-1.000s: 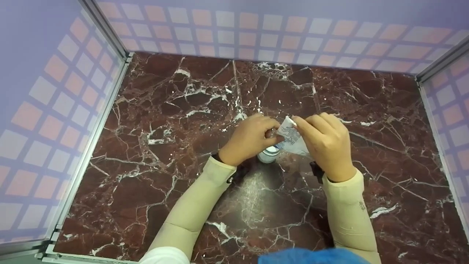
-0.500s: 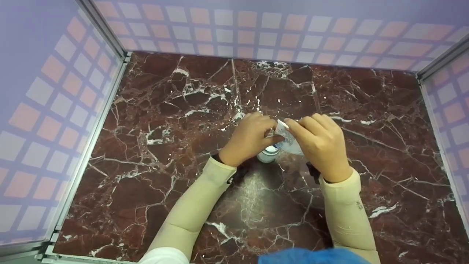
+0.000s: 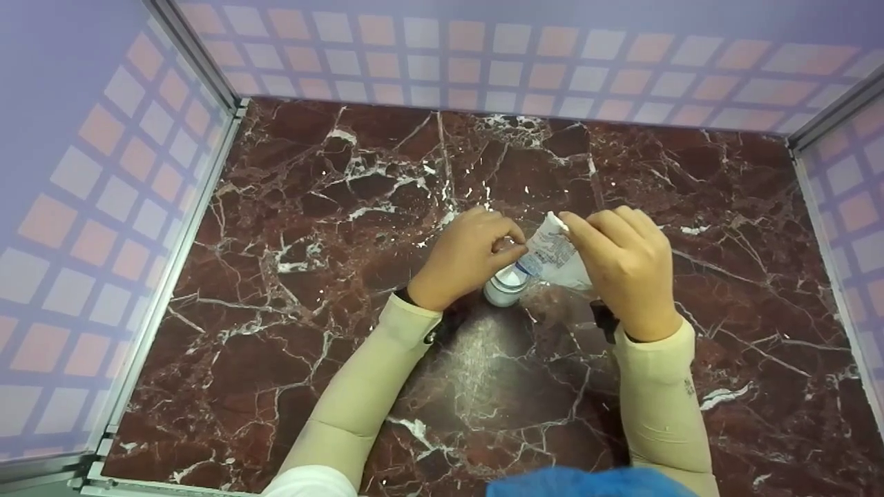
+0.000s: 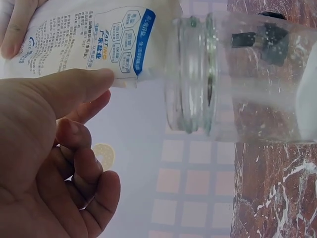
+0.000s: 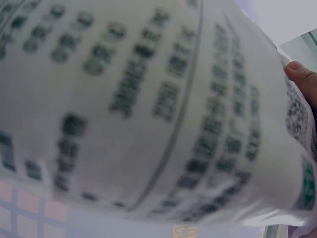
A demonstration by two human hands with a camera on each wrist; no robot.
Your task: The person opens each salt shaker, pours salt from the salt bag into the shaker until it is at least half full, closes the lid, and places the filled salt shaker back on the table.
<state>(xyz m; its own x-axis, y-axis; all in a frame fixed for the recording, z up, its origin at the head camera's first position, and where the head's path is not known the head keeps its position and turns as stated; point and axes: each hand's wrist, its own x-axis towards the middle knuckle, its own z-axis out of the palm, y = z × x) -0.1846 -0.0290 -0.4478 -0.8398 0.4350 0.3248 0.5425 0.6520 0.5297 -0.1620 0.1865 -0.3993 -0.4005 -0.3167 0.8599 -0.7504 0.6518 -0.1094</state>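
Note:
A printed white salt bag (image 3: 556, 255) hangs tilted between my hands, its blue-edged lower corner at the mouth of a clear glass jar (image 3: 503, 293). My right hand (image 3: 627, 269) grips the bag by its raised end. With thumb and index finger, my left hand (image 3: 466, 255) pinches the bag close to that blue edge. Seen from the left wrist, the bag (image 4: 89, 42) points at the jar's threaded neck (image 4: 190, 74), and white salt (image 4: 308, 99) lies inside the jar. The bag (image 5: 148, 124) fills most of the right wrist view, with a fingertip at its far edge.
The jar stands on a dark red marbled tabletop (image 3: 311, 386). Small white specks (image 3: 487, 190) are scattered beyond the hands. Checkered panels (image 3: 414, 62) wall in the back and both sides, with metal rails (image 3: 200, 62) at the corners.
My right hand first shifted slightly left, then moved right and a little up with the bag's raised end. More of the bag and the jar's mouth now show. The jar stays put.

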